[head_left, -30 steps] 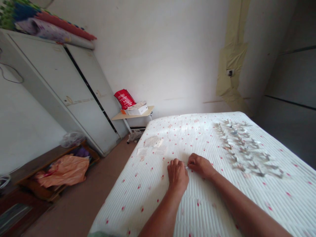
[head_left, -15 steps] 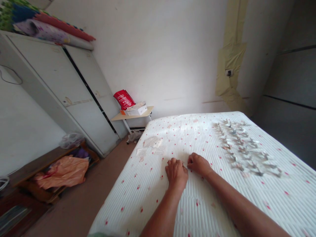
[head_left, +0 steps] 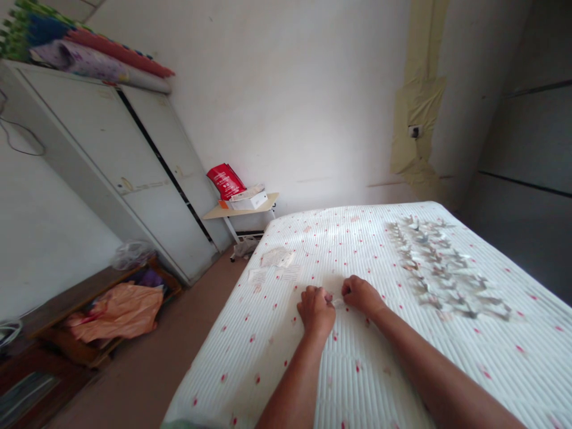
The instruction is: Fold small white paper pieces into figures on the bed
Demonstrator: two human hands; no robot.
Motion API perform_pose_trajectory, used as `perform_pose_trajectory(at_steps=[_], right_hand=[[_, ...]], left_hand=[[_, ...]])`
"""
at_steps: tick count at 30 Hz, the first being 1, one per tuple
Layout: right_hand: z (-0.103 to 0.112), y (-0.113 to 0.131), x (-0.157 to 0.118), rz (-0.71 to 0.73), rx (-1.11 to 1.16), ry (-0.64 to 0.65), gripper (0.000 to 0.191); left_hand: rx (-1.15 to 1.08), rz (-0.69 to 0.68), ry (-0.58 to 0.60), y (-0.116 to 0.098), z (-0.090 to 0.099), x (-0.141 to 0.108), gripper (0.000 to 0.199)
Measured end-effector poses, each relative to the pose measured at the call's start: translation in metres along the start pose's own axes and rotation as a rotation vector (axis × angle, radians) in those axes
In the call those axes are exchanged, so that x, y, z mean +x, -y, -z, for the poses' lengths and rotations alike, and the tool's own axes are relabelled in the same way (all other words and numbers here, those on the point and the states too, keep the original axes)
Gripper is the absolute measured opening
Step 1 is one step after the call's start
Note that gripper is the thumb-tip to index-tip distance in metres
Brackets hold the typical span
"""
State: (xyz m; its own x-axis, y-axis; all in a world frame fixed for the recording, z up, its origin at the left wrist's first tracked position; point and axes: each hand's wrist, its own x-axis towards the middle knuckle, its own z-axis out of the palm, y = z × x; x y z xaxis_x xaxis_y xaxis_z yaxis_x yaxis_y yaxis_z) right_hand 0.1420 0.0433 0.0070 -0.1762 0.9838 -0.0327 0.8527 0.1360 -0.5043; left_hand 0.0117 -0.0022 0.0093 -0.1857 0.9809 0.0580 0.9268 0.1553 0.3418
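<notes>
A small whitish piece of paper shows in the gap between my two hands, low over the bed. My left hand is closed, its thumb and fingers pinching the paper's left end. On the other side my right hand is closed too, with its curled fingertips at the paper's right end. The fingers hide most of the paper, so its folds cannot be made out. To the right stand rows of several small folded paper figures, bird-like in shape. Some printed paper pieces lie flat to the left.
Everything rests on a white ribbed bed cover with red dots. Beyond its left corner, a small table carries a red bag and a white box. A grey cabinet and a low wooden bench stand left.
My hands have drawn slightly apart, and my left hand has turned a little. The small paper between them, hidden before, now shows. Paper figures and flat pieces stay where they were.
</notes>
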Motion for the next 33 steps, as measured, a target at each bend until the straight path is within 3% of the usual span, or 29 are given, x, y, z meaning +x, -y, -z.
perform_pose_trajectory(at_steps=[20,33], right_hand=[[0.003,-0.004,0.001,0.026,0.015,-0.004,0.017],[0.010,-0.025,0.005,-0.012,0.078,-0.044,0.018]], left_hand=[[0.025,-0.015,0.020,-0.006,0.001,0.003,0.014],[-0.028,0.010,-0.005,-0.005,-0.001,0.004,0.010]])
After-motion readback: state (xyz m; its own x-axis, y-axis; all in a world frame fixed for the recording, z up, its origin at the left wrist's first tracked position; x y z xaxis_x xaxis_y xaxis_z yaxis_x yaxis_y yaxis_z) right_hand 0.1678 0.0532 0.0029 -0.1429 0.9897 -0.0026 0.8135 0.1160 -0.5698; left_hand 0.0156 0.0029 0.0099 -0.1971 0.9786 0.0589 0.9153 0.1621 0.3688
